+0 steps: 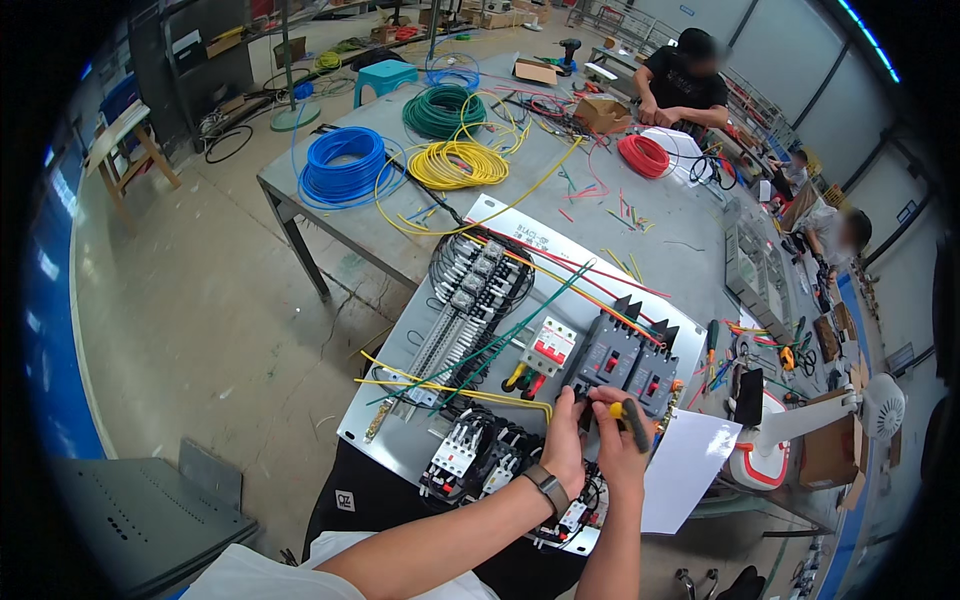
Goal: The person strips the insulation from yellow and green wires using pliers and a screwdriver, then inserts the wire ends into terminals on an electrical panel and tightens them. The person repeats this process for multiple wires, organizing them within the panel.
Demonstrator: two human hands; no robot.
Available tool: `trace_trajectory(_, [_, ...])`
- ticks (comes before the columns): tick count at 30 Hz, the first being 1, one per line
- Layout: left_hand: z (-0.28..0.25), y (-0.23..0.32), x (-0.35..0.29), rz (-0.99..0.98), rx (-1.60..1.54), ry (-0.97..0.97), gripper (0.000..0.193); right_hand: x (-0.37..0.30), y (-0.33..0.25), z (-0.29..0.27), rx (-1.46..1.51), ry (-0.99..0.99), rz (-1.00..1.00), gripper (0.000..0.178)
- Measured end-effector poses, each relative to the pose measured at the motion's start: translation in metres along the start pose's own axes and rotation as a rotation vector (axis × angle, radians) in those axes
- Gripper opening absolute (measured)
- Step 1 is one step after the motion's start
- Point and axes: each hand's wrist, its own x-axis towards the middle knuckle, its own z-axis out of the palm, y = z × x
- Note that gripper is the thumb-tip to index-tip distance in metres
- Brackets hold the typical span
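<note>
My right hand [620, 455] grips a screwdriver [634, 424] with a black and yellow handle, at the lower edge of a dark grey circuit breaker [607, 352]. Close beside it, my left hand [564, 435] is closed in a pinch at the same edge; what its fingertips hold is hidden. Another grey breaker [652, 384] with a red switch stands to the right. Both are on a pale metal mounting plate [398, 350], which also carries a white breaker [549, 346] with red levers, a wired terminal strip [452, 335] and black-and-white contactors [457, 450]. Loose green wires [510, 335] cross the plate.
Coils of blue [345, 165], green [443, 112], yellow [458, 166] and red wire [643, 156] lie on the grey table [560, 205]. White paper [690, 465] and a white fan [800, 425] are at right. A person [688, 85] works at the far side.
</note>
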Motion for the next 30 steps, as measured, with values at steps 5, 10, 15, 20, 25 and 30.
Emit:
trace_trajectory(5, [0.001,0.0,-0.004,-0.008,0.013,0.009,0.072,-0.002,0.012,0.001,0.128,0.003,0.023,0.015])
trace_trajectory(10, [0.006,0.004,-0.01,-0.022,0.01,-0.011,0.07,-0.002,0.027,0.001,0.224,0.052,0.037,0.017])
trace_trajectory(15, [-0.003,0.001,-0.003,-0.031,0.037,-0.051,0.066,0.003,0.008,0.003,0.04,0.227,0.007,0.011])
trace_trajectory(20, [0.004,0.01,-0.009,-0.066,0.019,-0.011,0.068,0.007,0.004,0.001,-0.088,0.255,-0.013,0.013])
trace_trajectory(25, [-0.001,0.015,-0.012,-0.075,0.056,-0.066,0.064,0.01,0.01,0.001,0.031,0.223,0.064,0.016])
trace_trajectory(30, [0.008,0.023,-0.017,-0.092,0.037,-0.04,0.051,0.014,0.011,-0.005,-0.018,0.065,0.004,0.016])
